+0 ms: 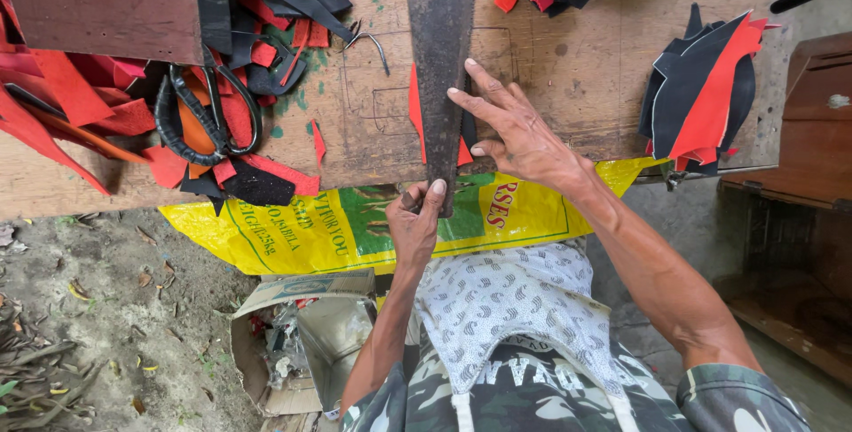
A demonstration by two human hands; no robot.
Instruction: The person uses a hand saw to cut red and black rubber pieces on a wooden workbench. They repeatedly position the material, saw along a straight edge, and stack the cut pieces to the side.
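Scissors (209, 117) lie among red and black scraps (80, 104) at ten o'clock, set aside on the tabletop (568, 59). Left hand (415, 223) at six o'clock: grip pinching a small tool, apparently a blade, at the lower end of the rusty metal straightedge (439, 51). Right hand (515, 130): fingers spread, pressing the straightedge flat over a red sheet (414, 108), evidently to steady it. Cut pieces (701, 95) stacked at three o'clock.

A long rusty metal blade (439, 51) lies lengthwise over a red leather strip (415, 113) (mostly hidden).
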